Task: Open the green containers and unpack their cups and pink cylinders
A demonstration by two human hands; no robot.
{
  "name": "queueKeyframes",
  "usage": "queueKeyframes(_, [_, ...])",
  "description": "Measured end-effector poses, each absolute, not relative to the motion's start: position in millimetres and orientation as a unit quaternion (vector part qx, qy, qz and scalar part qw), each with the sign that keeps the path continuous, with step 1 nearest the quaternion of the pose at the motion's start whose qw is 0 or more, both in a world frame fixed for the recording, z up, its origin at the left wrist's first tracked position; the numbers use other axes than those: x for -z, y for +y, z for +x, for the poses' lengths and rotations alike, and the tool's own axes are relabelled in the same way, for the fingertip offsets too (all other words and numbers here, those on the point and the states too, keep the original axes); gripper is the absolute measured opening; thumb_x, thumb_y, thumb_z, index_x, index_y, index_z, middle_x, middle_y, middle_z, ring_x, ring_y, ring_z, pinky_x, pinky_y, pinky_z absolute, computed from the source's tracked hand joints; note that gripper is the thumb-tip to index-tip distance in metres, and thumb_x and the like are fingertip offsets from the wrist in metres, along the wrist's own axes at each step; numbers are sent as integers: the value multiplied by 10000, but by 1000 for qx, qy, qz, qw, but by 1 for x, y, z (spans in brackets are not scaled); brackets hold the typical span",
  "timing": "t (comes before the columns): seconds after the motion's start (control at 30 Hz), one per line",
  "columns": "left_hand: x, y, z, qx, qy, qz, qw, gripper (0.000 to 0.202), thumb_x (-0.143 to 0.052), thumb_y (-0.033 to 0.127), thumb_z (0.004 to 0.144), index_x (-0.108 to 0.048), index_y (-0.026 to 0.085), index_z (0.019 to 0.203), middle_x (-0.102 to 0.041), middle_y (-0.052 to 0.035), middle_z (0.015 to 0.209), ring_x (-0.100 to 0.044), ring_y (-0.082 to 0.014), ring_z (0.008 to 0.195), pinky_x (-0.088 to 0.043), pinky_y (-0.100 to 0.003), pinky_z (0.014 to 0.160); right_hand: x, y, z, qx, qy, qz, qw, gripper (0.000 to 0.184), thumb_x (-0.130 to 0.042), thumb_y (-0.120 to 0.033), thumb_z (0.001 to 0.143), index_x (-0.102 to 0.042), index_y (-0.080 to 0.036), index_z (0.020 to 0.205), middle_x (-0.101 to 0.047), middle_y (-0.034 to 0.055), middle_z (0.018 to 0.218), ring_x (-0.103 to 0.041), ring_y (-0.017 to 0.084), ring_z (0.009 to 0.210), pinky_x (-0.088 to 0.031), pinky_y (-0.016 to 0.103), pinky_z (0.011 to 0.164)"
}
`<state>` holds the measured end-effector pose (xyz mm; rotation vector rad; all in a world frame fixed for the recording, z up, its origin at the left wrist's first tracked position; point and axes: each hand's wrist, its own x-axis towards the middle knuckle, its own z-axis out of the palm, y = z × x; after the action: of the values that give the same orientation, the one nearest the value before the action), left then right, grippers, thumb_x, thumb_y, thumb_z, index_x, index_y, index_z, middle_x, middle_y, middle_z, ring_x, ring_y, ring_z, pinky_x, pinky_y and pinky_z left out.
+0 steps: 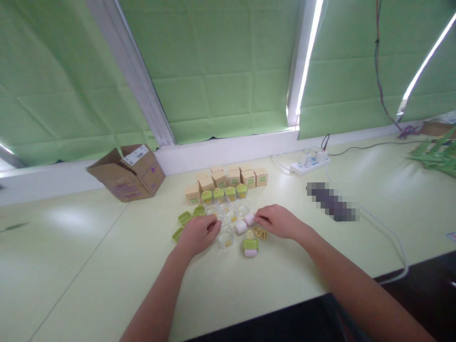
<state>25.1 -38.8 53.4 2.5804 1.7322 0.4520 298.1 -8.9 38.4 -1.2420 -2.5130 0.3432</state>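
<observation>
My left hand (200, 233) is closed, its fingers curled beside the clear plastic cases (226, 236); what it holds, if anything, is hidden. Several green lids (185, 218) lie just left of it, partly covered. My right hand (280, 221) pinches at the edge of a pale pink roll (250, 219), which rests against a second pink roll (241, 227). Below the right fingers lie yellow cord loops (261, 232). Nearer me sits a green lid with a yellow loop (250, 243), a pink roll under it. Closed cases with green lids (231, 193) stand in a row behind.
Several small tan cartons (234, 177) line up behind the cases. An open cardboard box (131, 173) stands at the back left. A white power strip (309, 163) lies at the back right, with a pixelated dark object (331, 202) in front. A white cable (386, 228) runs to the table edge.
</observation>
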Motion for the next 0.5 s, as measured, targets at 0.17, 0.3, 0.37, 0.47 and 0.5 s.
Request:
queueKeyframes(0.17, [-54,-39,26,-142,553,821,7,343,-354,348,898,-447,190,609,-453,7,555,-443,-135,553,-263,-258,547,-39,-9,298,-125,-879,-435,152,273,-447,-312,920,-641,-178,782,-657,52,783,-552,152,724,-329,251,659])
queueKeyframes(0.3, [-54,-39,26,-145,551,822,7,348,-355,351,898,-433,189,600,-446,9,550,-434,-132,547,-254,-262,540,-39,-9,298,-124,-879,-434,153,279,-446,-314,919,-636,-177,767,-648,50,761,-538,148,702,-320,252,648])
queueKeyframes(0.37, [-54,-39,26,-145,549,823,7,344,-358,348,897,-428,188,601,-446,10,551,-434,-132,550,-253,-262,540,-38,-9,298,-123,-880,-432,156,283,-444,-315,920,-634,-177,761,-644,47,751,-532,144,693,-318,250,643])
queueKeyframes(0.47, [-54,-40,26,-147,548,823,8,334,-366,343,892,-433,187,604,-450,10,556,-433,-131,552,-253,-261,540,-38,-9,298,-124,-879,-429,166,291,-440,-318,920,-628,-176,749,-638,42,740,-525,137,679,-317,246,635])
queueKeyframes(0.5, [-54,-40,26,-148,548,823,9,333,-369,343,891,-437,187,604,-451,10,556,-432,-130,552,-252,-260,540,-38,-10,298,-129,-879,-426,170,296,-442,-324,919,-627,-174,742,-634,39,732,-521,133,668,-317,244,630])
